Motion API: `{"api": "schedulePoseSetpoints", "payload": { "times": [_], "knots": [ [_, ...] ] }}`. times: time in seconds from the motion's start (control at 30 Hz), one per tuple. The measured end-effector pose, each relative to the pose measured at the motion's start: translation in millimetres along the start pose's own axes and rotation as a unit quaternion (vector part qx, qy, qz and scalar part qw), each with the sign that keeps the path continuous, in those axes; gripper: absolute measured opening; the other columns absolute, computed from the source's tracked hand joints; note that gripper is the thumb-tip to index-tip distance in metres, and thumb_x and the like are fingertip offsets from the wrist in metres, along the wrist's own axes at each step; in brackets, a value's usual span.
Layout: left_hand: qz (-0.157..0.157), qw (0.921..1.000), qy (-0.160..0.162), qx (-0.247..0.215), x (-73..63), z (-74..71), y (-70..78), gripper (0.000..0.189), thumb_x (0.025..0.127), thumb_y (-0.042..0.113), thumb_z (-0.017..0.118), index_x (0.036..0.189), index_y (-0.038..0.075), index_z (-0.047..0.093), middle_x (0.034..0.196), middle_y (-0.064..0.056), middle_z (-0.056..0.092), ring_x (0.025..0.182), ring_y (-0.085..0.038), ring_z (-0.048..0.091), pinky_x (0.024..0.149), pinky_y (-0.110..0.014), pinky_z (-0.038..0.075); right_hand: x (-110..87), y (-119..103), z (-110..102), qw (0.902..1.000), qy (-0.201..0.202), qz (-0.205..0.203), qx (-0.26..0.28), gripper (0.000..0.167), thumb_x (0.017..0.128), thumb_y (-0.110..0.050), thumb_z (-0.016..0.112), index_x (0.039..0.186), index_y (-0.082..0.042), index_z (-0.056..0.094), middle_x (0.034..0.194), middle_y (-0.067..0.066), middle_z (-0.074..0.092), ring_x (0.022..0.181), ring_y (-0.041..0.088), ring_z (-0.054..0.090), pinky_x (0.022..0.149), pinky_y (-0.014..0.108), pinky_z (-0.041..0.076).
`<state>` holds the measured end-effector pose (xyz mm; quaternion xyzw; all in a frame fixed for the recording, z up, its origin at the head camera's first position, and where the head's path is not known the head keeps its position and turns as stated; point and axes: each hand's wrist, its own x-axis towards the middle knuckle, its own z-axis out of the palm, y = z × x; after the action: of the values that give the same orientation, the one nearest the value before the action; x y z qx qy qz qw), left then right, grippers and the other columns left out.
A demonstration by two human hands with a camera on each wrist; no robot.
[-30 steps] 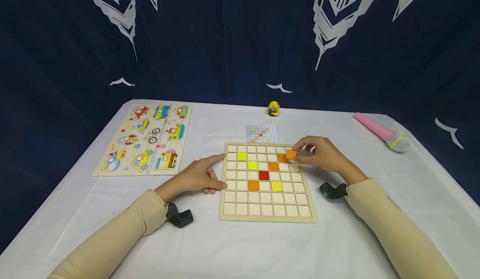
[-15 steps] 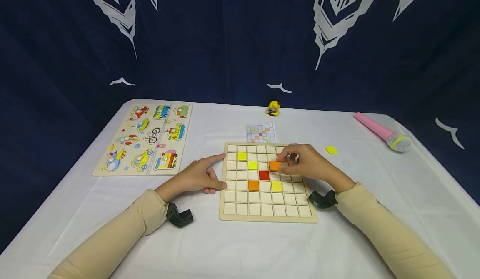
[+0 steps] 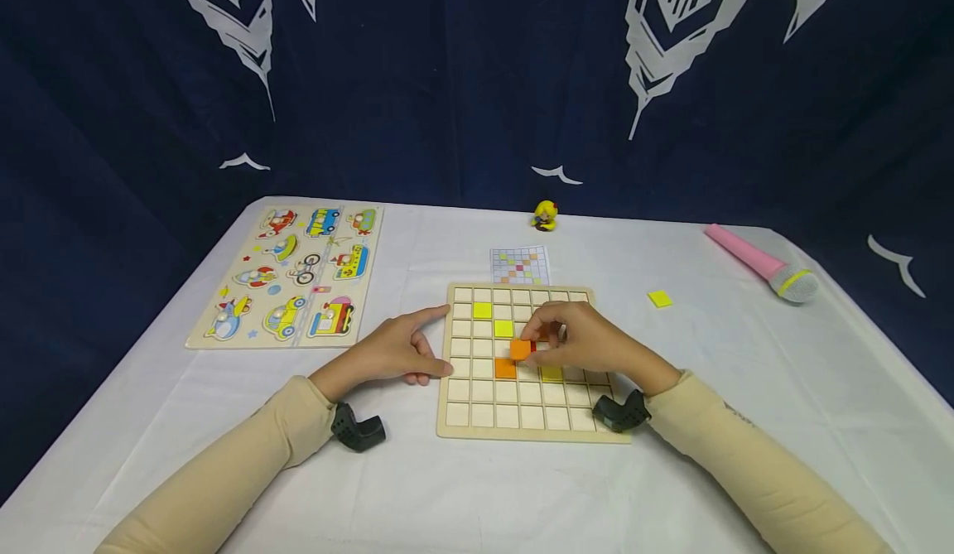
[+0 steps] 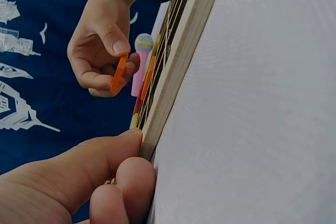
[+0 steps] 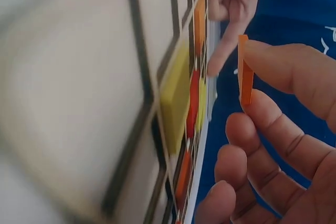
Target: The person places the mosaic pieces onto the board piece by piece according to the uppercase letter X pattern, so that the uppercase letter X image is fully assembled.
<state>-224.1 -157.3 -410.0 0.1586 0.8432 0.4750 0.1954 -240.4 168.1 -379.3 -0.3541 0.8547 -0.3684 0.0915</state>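
Between the thumb and fingertips of my right hand point(image 3: 585, 339) is a square orange tile point(image 3: 520, 349), held above the wooden grid board point(image 3: 532, 435). The right wrist view shows this tile point(image 5: 245, 72) edge-on, raised off the grid. My left hand point(image 3: 383, 351) touches the board's left edge with index finger and thumb spread; its other fingers are bent. Set in the grid are yellow tiles point(image 3: 482, 310), another orange tile point(image 3: 504, 368) and a red tile point(image 5: 193, 103). In the head view my right hand covers much of the grid's right half.
A small printed grid card point(image 3: 519, 265) lies just behind the board. One loose yellow tile point(image 3: 659, 299) is on the table to the right. Around them are a vehicle puzzle board point(image 3: 298, 289), a little yellow-haired figurine point(image 3: 545, 216) and a pink toy microphone point(image 3: 760, 262).
My right hand has carried the orange tile from the board's upper right down and left to its middle, uncovering the loose yellow tile. My left hand stays at the board's edge.
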Motion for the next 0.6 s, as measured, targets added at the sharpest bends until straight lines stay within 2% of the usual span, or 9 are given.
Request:
{"api": "schedulePoseSetpoints", "payload": {
  "times": [0.33,0.6],
  "knots": [
    [0.0,1.0,-0.002,0.005,-1.5,0.1,2.2,0.1,0.088,0.016,0.091,0.168,0.002,0.033,0.073,-0.004,0.073,0.056,-0.012,0.065,0.059,-0.025,0.054,4.9,-14,16,0.9989,-0.02,0.008,0.042,0.018,0.086,-0.006,0.09,0.097,-0.007,0.076,0.089,0.003,0.064,0.067,0.011,0.049,0.062,0.022,0.041],
    [-0.004,1.0,-0.002,0.008,-1.1,-0.1,3.0,0.098,0.089,0.016,0.09,0.168,0.002,0.034,0.074,-0.004,0.073,0.056,-0.012,0.064,0.059,-0.026,0.055,9.1,-25,28,0.9983,-0.042,0.02,0.034,0.017,0.086,-0.006,0.089,0.095,-0.007,0.076,0.084,0.001,0.062,0.073,0.012,0.05,0.068,0.023,0.04]
  ]
}}
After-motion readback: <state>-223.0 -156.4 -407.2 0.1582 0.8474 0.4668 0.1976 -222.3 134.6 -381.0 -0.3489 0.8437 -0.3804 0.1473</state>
